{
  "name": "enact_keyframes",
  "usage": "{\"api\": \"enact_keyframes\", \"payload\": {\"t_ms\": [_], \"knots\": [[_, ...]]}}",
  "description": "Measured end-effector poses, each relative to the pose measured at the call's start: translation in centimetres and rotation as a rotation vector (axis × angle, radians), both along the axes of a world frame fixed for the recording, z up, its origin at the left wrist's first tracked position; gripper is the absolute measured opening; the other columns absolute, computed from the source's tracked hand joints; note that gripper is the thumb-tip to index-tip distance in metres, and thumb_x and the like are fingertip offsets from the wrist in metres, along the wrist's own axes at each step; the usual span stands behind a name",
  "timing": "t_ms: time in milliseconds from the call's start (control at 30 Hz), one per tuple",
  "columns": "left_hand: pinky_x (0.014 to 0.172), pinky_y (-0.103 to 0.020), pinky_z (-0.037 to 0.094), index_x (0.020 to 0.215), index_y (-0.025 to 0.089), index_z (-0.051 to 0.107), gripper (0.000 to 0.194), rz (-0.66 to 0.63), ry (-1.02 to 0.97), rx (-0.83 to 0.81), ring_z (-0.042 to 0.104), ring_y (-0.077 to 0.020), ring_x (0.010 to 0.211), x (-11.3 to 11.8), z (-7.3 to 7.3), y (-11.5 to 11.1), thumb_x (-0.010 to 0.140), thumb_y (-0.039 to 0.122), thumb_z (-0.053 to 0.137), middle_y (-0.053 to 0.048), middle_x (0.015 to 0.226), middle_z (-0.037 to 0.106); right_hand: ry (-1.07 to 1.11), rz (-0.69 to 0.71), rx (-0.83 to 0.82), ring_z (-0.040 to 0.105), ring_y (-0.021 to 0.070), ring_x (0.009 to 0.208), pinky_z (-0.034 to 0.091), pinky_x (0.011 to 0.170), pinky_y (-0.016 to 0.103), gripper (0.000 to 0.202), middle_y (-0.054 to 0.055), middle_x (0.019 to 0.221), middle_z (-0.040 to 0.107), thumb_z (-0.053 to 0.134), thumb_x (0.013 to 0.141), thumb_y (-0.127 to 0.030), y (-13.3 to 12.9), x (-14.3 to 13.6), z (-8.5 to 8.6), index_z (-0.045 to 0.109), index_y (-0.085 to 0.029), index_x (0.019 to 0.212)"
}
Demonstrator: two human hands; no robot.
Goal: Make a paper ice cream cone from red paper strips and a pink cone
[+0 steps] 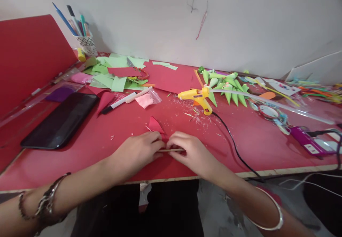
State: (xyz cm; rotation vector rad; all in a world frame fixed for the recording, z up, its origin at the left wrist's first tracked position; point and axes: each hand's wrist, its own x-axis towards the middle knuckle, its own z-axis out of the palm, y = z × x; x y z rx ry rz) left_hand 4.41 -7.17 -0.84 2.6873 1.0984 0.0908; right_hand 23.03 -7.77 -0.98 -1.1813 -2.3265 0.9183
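Observation:
Close to the front edge of the red table, my left hand (141,148) and my right hand (191,151) meet with curled fingers. A thin pale stick (170,150) runs crosswise between them, gripped at both ends. Just beyond my fingertips a red paper piece (155,124) points upward; whether it touches the stick is hidden by my fingers. Farther back, a yellow glue gun (196,96) lies on its side with a long clear glue stick (253,98) in its back end.
Green paper cones (232,89) lie behind the glue gun, whose black cord (232,137) runs to the table's front edge. A black phone (62,121), a marker (119,102) and green paper scraps (107,76) are at left. A purple power strip (307,140) sits at right.

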Motion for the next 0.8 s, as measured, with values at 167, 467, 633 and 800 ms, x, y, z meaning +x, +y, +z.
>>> {"api": "enact_keyframes", "payload": {"t_ms": [167, 467, 633, 800], "knots": [[0.070, -0.026, 0.046, 0.102, 0.019, 0.052, 0.020, -0.055, -0.089, -0.080, 0.055, -0.0157, 0.086, -0.6, 0.2, 1.4, 0.084, 0.025, 0.045, -0.003, 0.105, 0.052, -0.048, 0.099, 0.031, 0.054, 0.0134, 0.089, 0.042, 0.080, 0.026, 0.019, 0.004, 0.096, 0.056, 0.056, 0.078, -0.018, 0.3, 0.4, 0.3, 0.057, -0.017, 0.098], [0.070, -0.024, 0.044, 0.100, 0.020, 0.055, 0.023, -0.134, -0.132, -0.066, 0.054, -0.0166, 0.087, -0.8, 0.2, 2.8, 0.081, 0.033, 0.049, -0.004, 0.099, 0.054, -0.181, 0.092, 0.078, 0.054, 0.0150, 0.088, 0.043, 0.077, 0.028, 0.018, 0.004, 0.095, 0.057, 0.053, 0.080, -0.022, 0.4, 0.4, 0.8, 0.057, -0.017, 0.098], [0.062, -0.024, 0.043, 0.089, 0.018, 0.058, 0.014, -0.147, 0.056, -0.004, 0.058, -0.0163, 0.077, -0.1, 0.8, 2.5, 0.081, 0.026, 0.050, -0.002, 0.089, 0.059, -0.192, 0.137, 0.084, 0.054, 0.0142, 0.087, 0.044, 0.077, 0.027, 0.018, 0.004, 0.095, 0.056, 0.053, 0.080, -0.022, 0.8, 0.7, 0.7, 0.055, -0.017, 0.097], [0.059, -0.026, 0.041, 0.082, 0.016, 0.059, 0.012, -0.194, 0.125, 0.138, 0.057, -0.0172, 0.072, 0.3, 0.4, 2.0, 0.081, 0.018, 0.048, -0.004, 0.083, 0.060, -0.320, 0.148, 0.185, 0.054, 0.0146, 0.083, 0.045, 0.072, 0.026, 0.013, 0.005, 0.090, 0.056, 0.050, 0.080, -0.011, 0.4, 0.2, 0.9, 0.055, -0.013, 0.092]]}}
